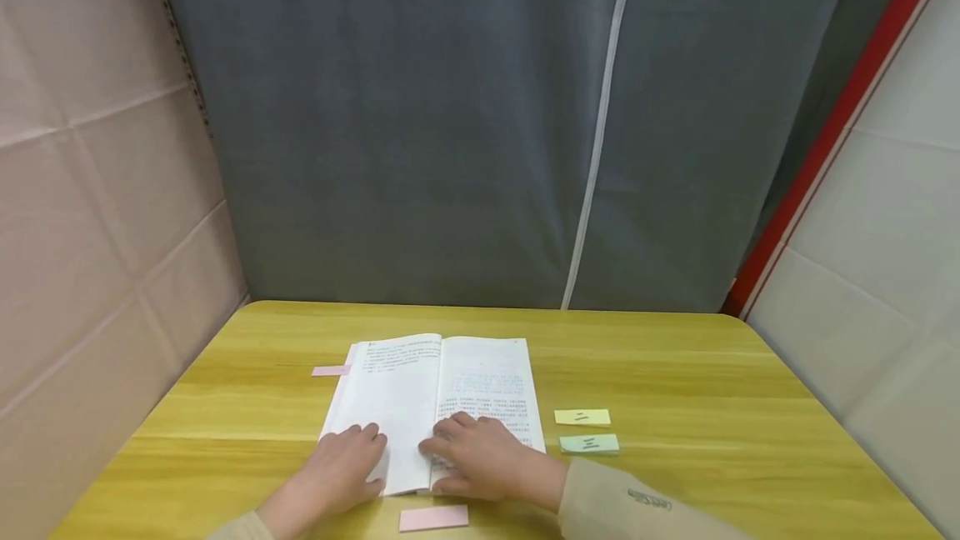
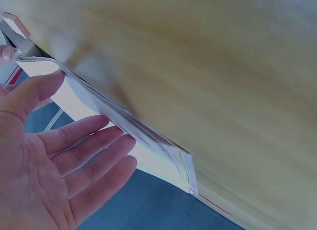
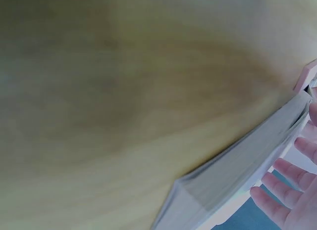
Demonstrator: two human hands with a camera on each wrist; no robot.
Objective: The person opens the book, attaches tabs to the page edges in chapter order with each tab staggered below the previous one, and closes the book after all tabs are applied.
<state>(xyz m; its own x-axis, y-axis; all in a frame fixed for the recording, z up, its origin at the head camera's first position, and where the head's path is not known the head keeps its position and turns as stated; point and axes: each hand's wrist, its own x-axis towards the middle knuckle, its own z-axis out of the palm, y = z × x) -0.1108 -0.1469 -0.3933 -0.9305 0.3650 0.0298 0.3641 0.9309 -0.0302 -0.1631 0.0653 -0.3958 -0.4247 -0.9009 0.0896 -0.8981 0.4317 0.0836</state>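
Observation:
An open book (image 1: 397, 423) lies on the wooden table, with printed text on both pages. On the lower part of the left page rests my left hand (image 1: 341, 467), its thumb near the bottom edge. My right hand (image 1: 480, 457) lies over the lower right page, fingertips close to the centre fold. In the left wrist view, the fingers of the left hand (image 2: 74, 165) are extended along the book. Extended fingers of the right hand (image 3: 292, 185) show by the thick page block (image 3: 242, 156) in the right wrist view. A pink tab (image 1: 328, 371) sticks out from the left page's edge.
A pink sticky-note pad (image 1: 433, 518) lies on the table (image 1: 675, 407) just below the book. To the right are a yellow note pad (image 1: 582, 417) and a green one (image 1: 577, 444), both with dark strokes. A grey curtain (image 1: 412, 148) hangs behind the table, pale sheets at both sides.

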